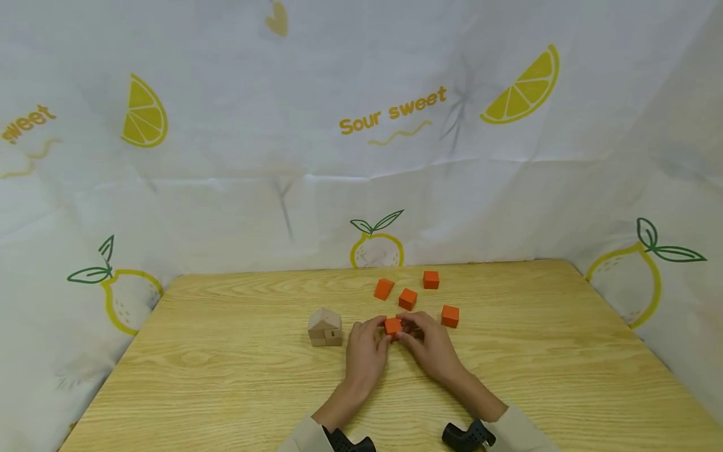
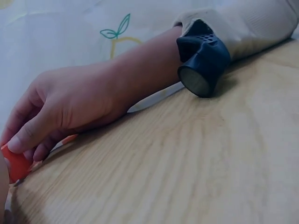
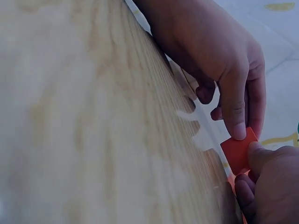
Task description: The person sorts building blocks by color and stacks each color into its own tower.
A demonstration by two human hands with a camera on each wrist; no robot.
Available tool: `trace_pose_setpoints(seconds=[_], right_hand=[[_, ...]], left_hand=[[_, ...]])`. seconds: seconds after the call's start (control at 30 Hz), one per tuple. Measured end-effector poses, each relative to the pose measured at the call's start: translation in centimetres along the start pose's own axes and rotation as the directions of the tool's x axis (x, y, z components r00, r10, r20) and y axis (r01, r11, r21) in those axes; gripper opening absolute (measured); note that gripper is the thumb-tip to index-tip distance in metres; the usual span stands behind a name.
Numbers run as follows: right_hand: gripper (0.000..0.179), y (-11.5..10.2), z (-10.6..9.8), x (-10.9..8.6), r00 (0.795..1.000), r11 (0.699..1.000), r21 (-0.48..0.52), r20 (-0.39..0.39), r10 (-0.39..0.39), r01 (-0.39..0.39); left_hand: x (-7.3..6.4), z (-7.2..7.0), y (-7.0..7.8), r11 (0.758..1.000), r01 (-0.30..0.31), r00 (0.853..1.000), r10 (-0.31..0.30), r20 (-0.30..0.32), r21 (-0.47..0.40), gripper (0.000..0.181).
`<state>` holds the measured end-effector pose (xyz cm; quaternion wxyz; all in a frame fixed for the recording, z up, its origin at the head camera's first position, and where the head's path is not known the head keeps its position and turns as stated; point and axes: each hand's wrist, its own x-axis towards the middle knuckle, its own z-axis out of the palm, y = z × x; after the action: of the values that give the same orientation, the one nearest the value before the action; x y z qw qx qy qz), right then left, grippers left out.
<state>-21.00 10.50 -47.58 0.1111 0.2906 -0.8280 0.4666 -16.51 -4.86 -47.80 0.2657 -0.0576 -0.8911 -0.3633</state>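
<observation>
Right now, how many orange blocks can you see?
5. One held block is between the left hand and right hand; a left block, middle block and right block lie beyond; a fifth block sits beside the right hand. Hands may hide more.

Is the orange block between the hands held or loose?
Held: left hand and right hand both pinch the block, thumbs against it.

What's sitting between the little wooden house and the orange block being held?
In the head view, the left hand lies between the wooden house and the held orange block; bare tabletop separates hand from house.
</observation>
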Motion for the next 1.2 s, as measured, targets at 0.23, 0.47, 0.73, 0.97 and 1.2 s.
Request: trace_pose_setpoints(seconds=[0.23,0.47,0.73,0.97,1.2], right_hand=[[0.033,-0.6,0.0,-1.0,0.999,0.999,0.042,0.038,-0.018,0.016],[0.034,-0.6,0.1,-1.1,0.999,0.998,0.046,0.031,-0.034,0.033],[0.034,-0.7,-0.1,-1.0,0.998,0.999,0.041,0.058,-0.008,0.006],[0.032,-0.8,-0.1,-1.0,0.999,0.999,0.032,0.040,-0.003,0.002],[0.025,-0.7,-2.0,-1.4,0.995,0.999,0.014,-0.095,0.035,-0.034]], left_hand=[[-1.4,-1.0,-0.2,0.997,0.031,0.999,-0.029,0.041,-0.065,0.034],[-1.6,-1.2,-0.2,0.996,0.037,0.997,-0.032,0.064,-0.079,0.035],[-1.5,-1.0,-0.2,0.998,0.043,0.997,-0.040,0.067,-0.046,0.036],[-1.5,-1.1,-0.2,0.999,0.033,0.998,-0.032,0.063,-0.026,0.036],[-1.5,-1.2,-0.1,0.998,0.045,0.996,-0.042,0.080,-0.043,0.035]])
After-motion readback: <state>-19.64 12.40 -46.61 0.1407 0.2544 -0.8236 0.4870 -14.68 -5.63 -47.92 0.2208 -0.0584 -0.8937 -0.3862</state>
